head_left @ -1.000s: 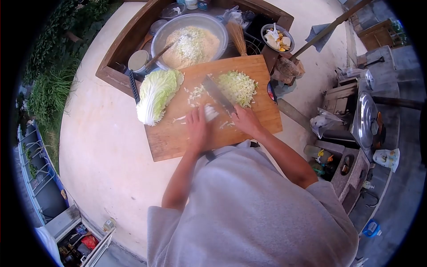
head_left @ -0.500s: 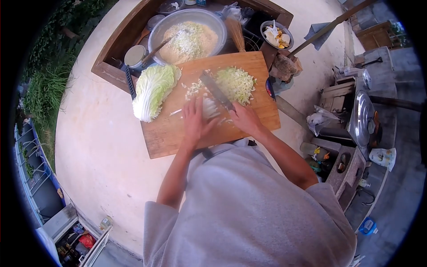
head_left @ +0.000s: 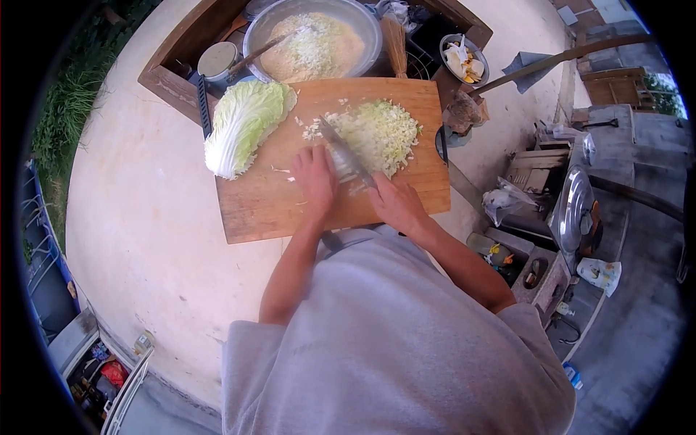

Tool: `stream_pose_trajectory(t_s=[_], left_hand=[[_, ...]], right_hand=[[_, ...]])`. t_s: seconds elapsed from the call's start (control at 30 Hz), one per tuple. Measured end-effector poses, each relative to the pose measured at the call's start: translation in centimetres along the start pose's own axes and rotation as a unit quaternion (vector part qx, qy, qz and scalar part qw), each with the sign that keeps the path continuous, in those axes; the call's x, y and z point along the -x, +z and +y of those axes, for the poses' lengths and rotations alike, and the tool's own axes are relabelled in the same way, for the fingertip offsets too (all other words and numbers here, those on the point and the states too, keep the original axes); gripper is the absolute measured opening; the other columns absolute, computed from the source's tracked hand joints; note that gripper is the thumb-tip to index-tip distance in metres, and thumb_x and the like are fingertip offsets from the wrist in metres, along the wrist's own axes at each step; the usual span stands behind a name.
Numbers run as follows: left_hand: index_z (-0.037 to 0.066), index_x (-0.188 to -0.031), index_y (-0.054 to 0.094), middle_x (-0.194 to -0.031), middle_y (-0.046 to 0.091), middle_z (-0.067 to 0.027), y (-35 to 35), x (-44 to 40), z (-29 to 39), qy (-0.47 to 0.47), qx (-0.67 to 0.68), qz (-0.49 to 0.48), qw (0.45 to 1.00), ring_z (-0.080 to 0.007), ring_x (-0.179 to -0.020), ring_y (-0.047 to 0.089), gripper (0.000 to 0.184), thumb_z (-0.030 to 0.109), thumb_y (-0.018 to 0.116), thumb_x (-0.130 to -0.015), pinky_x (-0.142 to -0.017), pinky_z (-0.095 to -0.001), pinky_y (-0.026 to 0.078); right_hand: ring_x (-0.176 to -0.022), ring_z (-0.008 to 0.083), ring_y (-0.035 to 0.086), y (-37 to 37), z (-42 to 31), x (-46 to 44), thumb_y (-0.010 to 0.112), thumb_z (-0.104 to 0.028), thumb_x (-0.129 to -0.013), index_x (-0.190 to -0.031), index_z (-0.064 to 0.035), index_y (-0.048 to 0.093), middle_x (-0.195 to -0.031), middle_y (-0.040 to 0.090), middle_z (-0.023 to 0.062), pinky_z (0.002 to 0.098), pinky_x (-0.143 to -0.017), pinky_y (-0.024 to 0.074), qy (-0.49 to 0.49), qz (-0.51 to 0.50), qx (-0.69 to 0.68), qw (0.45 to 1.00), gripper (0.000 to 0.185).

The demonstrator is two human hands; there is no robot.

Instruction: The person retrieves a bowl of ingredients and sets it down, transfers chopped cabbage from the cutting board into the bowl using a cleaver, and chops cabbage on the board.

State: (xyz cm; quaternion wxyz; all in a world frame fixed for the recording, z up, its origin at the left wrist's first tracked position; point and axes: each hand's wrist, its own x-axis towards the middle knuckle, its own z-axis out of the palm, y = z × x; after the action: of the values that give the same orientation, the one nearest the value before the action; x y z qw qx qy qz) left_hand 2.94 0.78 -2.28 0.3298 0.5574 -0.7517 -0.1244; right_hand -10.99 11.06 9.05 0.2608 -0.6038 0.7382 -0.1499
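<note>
My right hand (head_left: 399, 205) is closed round the handle of a kitchen knife (head_left: 345, 154), whose blade slants up and left across the wooden cutting board (head_left: 268, 210). Beside the blade, my left hand (head_left: 315, 175) has its fingers curled and pressed down on a white piece of cabbage (head_left: 344, 171), mostly hidden by the hand and knife. Finely chopped cabbage (head_left: 386, 135) is heaped to the right of the blade, with loose bits near its tip. At the board's upper left corner lies a large section of napa cabbage (head_left: 250, 125).
Beyond the board, a wide metal bowl (head_left: 373, 40) holds a pale mixture topped with chopped cabbage, and a stick (head_left: 262, 51) rests in it. A lidded container (head_left: 217, 59), a straw whisk (head_left: 394, 45) and a bowl of scraps (head_left: 464, 61) stand around it.
The knife and right hand have shifted slightly left over the cabbage. My left hand's fingers have drawn in from a spread pose. The whole view has tilted a little.
</note>
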Motion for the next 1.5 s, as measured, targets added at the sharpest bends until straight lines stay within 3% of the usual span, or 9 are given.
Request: stream_pose_trajectory(t_s=[0.17,0.27,0.33,0.63,0.77,0.93,1.17,1.3,1.5], left_hand=[[0.008,-0.098,0.061,-0.103,0.058,-0.0128,0.7,-0.1,-0.3,0.02,-0.062,-0.047,0.997,-0.0332,-0.095,0.053,0.008,0.012,0.06,-0.092,-0.084,-0.0436,0.041],[0.006,-0.095,0.057,-0.1,0.057,-0.0129,1.2,-0.3,-0.6,0.031,-0.049,-0.023,0.998,-0.0329,-0.094,0.054,0.017,0.01,0.064,-0.081,-0.085,-0.0464,0.042],[0.005,-0.095,0.057,-0.1,0.057,-0.0129,1.2,-0.5,-0.4,0.034,-0.033,0.002,0.999,-0.0333,-0.094,0.054,0.017,0.009,0.064,-0.08,-0.086,-0.047,0.042],[0.004,-0.097,0.056,-0.104,0.058,-0.0152,0.9,-0.4,-0.7,0.026,0.043,-0.015,0.999,-0.0349,-0.095,0.055,0.018,0.002,0.063,-0.08,-0.084,-0.0444,0.045],[0.004,-0.098,0.056,-0.102,0.057,-0.0148,0.9,-0.2,-0.7,0.047,0.054,0.017,0.997,-0.0354,-0.094,0.054,0.02,0.001,0.063,-0.079,-0.083,-0.0451,0.045],[0.004,-0.098,0.054,-0.1,0.055,-0.0153,0.6,-0.3,-0.9,0.056,0.062,-0.022,0.996,-0.0355,-0.093,0.052,0.02,0.0,0.06,-0.08,-0.082,-0.0451,0.043],[0.004,-0.1,0.056,-0.097,0.056,-0.0151,1.2,-0.1,-1.4,0.036,0.061,-0.031,0.997,-0.0352,-0.091,0.052,0.021,0.004,0.061,-0.079,-0.082,-0.046,0.044],[0.003,-0.101,0.056,-0.097,0.056,-0.0163,1.3,-0.2,-1.5,0.034,0.067,-0.02,0.997,-0.0359,-0.092,0.053,0.021,0.003,0.06,-0.081,-0.082,-0.0467,0.044],[0.001,-0.098,0.052,-0.095,0.052,-0.0187,1.7,0.2,-1.3,0.041,0.077,0.014,0.996,-0.0382,-0.091,0.051,0.015,0.0,0.056,-0.084,-0.081,-0.0462,0.043]], right_hand=[[-0.067,0.0469,0.064,0.5,0.0,-0.9,0.055,-0.013,-0.092,-0.092,0.0019,0.049,-0.068,0.063,0.026,0.0577,-0.061,0.0489,-0.002,-0.045,-0.002,0.999,0.016],[-0.066,0.0471,0.064,1.2,0.3,-2.1,0.055,-0.012,-0.092,-0.093,0.0025,0.049,-0.068,0.063,0.0268,0.0578,-0.061,0.0491,-0.017,-0.055,-0.007,0.998,0.016],[-0.067,0.0475,0.064,2.1,1.0,-2.8,0.055,-0.013,-0.092,-0.093,0.0021,0.049,-0.069,0.063,0.027,0.0581,-0.061,0.0488,-0.012,-0.06,0.0,0.998,0.016],[-0.066,0.0485,0.062,4.2,2.3,-2.4,0.055,-0.015,-0.093,-0.097,-0.0007,0.049,-0.068,0.062,0.0268,0.0588,-0.06,0.0469,-0.02,0.049,-0.066,0.996,0.016],[-0.068,0.0483,0.062,-0.2,0.3,-1.5,0.055,-0.013,-0.092,-0.097,0.0011,0.05,-0.069,0.062,0.0272,0.0592,-0.061,0.0471,-0.026,-0.008,-0.021,0.999,0.016],[-0.071,0.0481,0.064,-1.7,-0.7,-1.3,0.054,-0.011,-0.09,-0.096,0.0036,0.05,-0.071,0.064,0.0272,0.058,-0.063,0.0493,-0.034,-0.085,0.003,0.996,0.016],[-0.067,0.0482,0.063,6.6,1.5,-3.9,0.055,-0.014,-0.092,-0.098,0.0001,0.049,-0.068,0.063,0.0267,0.058,-0.06,0.0491,-0.017,0.014,0.015,1.0,0.016],[-0.066,0.0486,0.062,4.5,1.8,-2.8,0.055,-0.018,-0.094,-0.099,-0.0016,0.049,-0.067,0.062,0.0262,0.0586,-0.061,0.0479,-0.023,0.028,-0.017,0.999,0.018],[-0.071,0.049,0.062,-0.6,-0.2,-0.3,0.054,-0.015,-0.092,-0.098,-0.0003,0.05,-0.07,0.062,0.0266,0.0586,-0.066,0.0478,-0.013,-0.046,0.008,0.999,0.016]])
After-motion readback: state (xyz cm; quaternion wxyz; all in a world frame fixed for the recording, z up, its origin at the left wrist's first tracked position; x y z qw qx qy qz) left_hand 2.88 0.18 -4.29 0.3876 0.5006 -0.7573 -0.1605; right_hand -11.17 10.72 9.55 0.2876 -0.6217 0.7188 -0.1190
